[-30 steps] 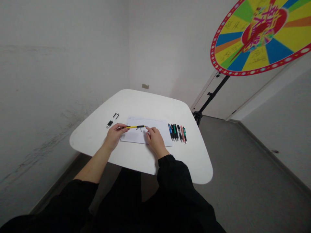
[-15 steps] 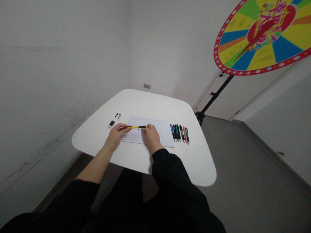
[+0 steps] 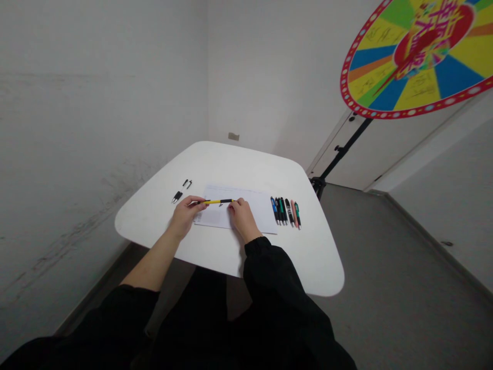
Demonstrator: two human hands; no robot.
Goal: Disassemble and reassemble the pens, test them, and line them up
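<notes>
A yellow pen point(image 3: 214, 202) with a black grip is held level above the paper sheets point(image 3: 256, 210). My left hand point(image 3: 185, 213) pinches its left end, fingers closed. At the other end, my right hand point(image 3: 242, 215) has its fingers closed round the pen's tip, which they partly hide. A small dark and silver piece point(image 3: 221, 204) shows on the paper just below the pen; I cannot make out what it is.
Two clear-and-black pens point(image 3: 182, 191) lie left on the white table point(image 3: 246, 164). A row of several pens point(image 3: 285, 211) lies right of the paper. Beyond the table's right edge stands a colourful prize wheel point(image 3: 416, 61) on a black stand point(image 3: 346, 149). Walls close in behind and left.
My right hand has shifted very slightly to the right at the pen's tip. The left hand and the pen stay nearly still.
</notes>
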